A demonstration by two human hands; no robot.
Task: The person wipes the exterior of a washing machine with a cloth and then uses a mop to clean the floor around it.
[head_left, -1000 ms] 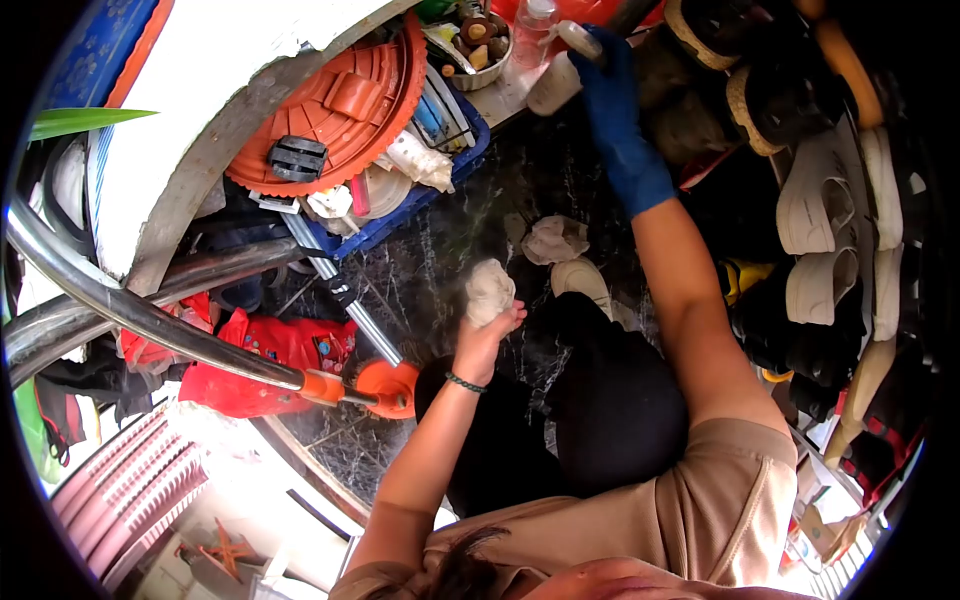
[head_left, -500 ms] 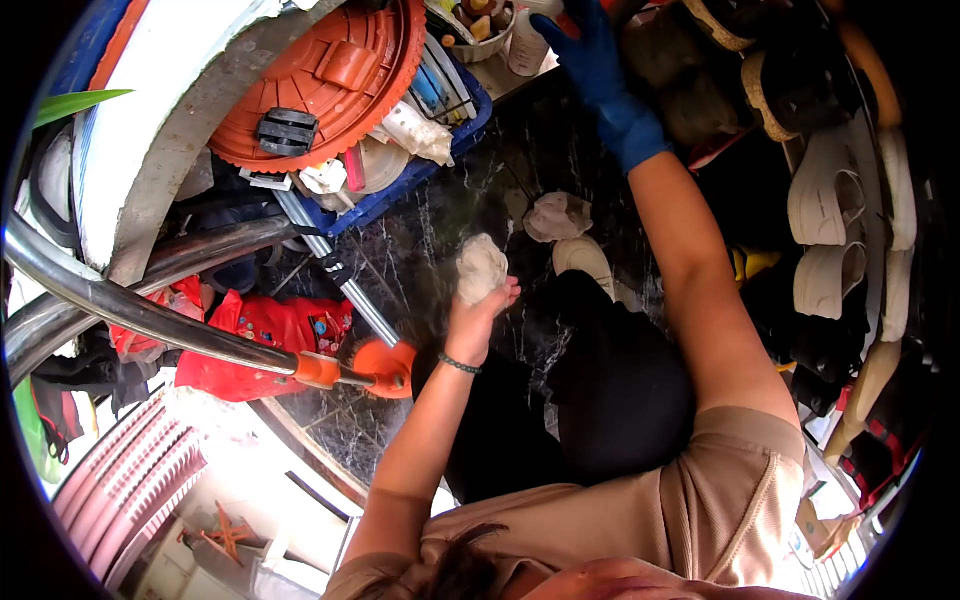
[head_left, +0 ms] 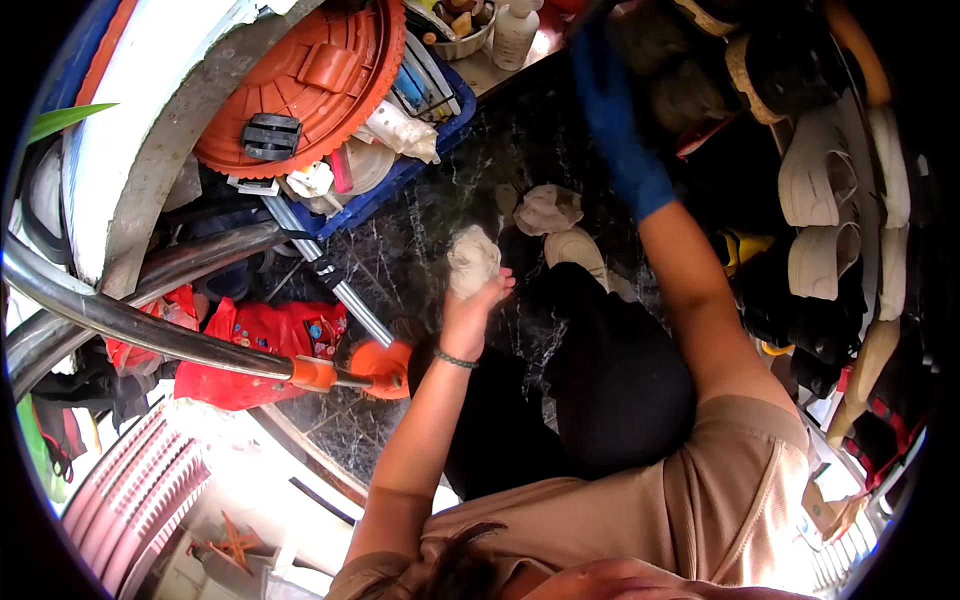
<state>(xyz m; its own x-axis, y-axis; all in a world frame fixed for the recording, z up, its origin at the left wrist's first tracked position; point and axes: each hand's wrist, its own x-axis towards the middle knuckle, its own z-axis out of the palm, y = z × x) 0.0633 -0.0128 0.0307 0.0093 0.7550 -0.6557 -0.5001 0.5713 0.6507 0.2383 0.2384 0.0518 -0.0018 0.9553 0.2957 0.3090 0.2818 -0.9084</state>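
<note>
A crumpled whitish cloth or wad (head_left: 474,260) rests in my left hand (head_left: 482,291), whose fingers curl round it above the dark marbled floor. My right hand (head_left: 606,100), in a blue glove, reaches to the top of the view beside the shoes; motion smears its fingers, so I cannot see whether it holds anything. Left of the glove, a whitish bottle (head_left: 514,38) stands on a ledge near a bowl of small items (head_left: 462,30). Another crumpled pale piece (head_left: 548,209) lies on the floor by a light shoe (head_left: 576,254).
An orange round lid (head_left: 310,90) leans over a blue crate (head_left: 455,127) of odds and ends at the upper left. Metal tubes (head_left: 170,340) and a red bag (head_left: 255,345) are at the left. White shoes (head_left: 815,180) line a rack on the right.
My right hand first held a pale object by the bottle, then moved away from it and down a little. My left hand keeps the wad, shifted slightly left and up.
</note>
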